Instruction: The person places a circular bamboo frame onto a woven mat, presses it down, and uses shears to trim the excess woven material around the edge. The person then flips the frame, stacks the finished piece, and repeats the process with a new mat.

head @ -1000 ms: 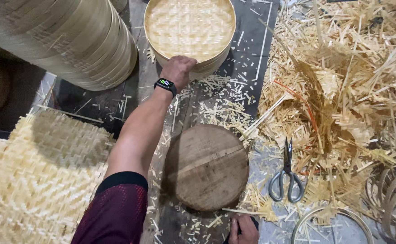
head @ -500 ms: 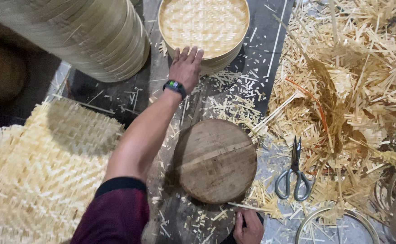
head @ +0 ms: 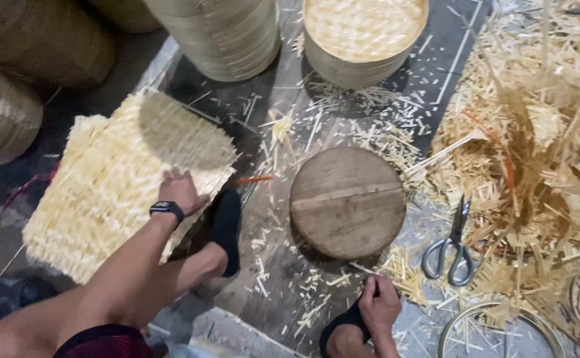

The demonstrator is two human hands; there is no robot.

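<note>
Woven bamboo mats (head: pixel 114 189), stacked in a pale square pile, lie on the floor at about nine o'clock from the round wooden block (head: pixel 347 201). The pile looks light and springy rather than stiff: thin strips loosely plaited, with frayed, splintery ends sticking out all round, so a single sheet would likely flex and could shed strips if pulled by its fringe. A flat hold under a woven corner, fingers spread, seems the safest purchase. The left hand (head: pixel 180 190), a dark watch at its wrist, rests on the pile's edge nearest the block with fingers curled over the top sheet, gripping or about to lift it; I cannot tell which. The right hand (head: pixel 379 306) sits at six o'clock from the block, loosely closed against a dark-socked foot, and whether it holds anything is hidden. Scissors (head: pixel 450 247) lie at four o'clock from the block among bamboo shavings (head: pixel 535 132). Half a second earlier the left hand was stretched out to the round woven basket (head: pixel 364 33) at twelve o'clock; it has since drawn back to the mats, and the view has swung leftward.
</note>
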